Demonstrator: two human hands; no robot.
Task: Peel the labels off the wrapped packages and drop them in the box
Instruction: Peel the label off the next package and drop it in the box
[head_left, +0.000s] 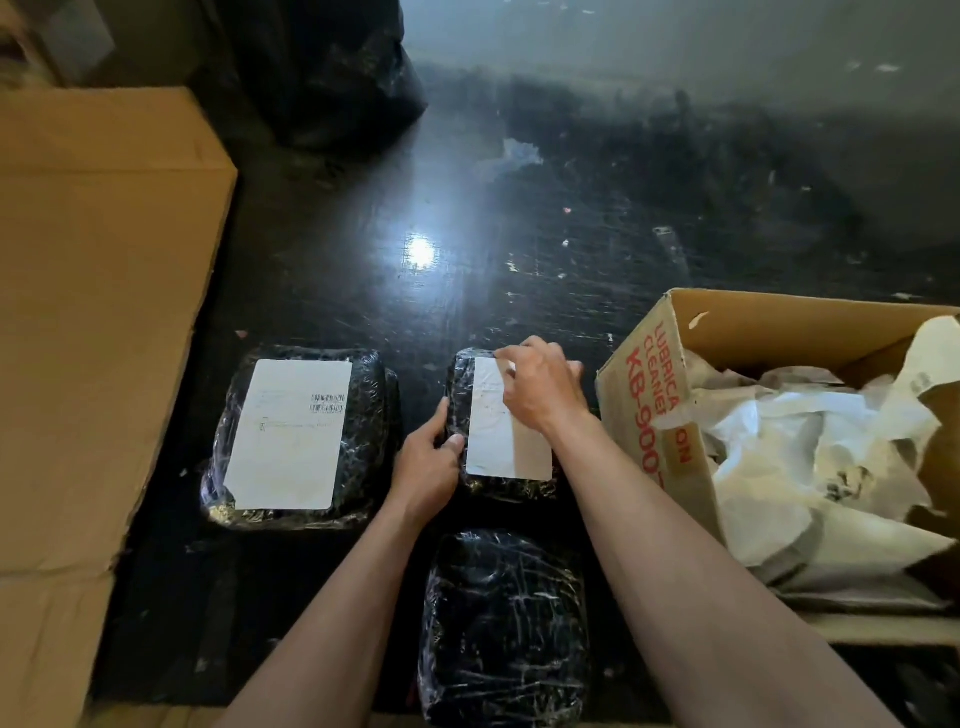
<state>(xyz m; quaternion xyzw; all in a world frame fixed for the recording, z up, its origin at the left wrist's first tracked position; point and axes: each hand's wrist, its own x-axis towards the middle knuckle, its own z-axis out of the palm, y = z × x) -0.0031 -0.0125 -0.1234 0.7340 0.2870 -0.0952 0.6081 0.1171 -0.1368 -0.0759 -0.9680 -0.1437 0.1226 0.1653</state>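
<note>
Left hand (428, 462) is gripping a black plastic-wrapped package (459, 395) while right hand (540, 389), fingers curled, is pinching the far corner of its white rectangular label (498, 447).

I am working from one wide-angle head view, which is looking forward and steeply down onto the dark floor (571, 234) from close above. Both forearms (337, 597) are showing along the bottom edge, while the open box (639, 384) is running off the right edge.
</note>
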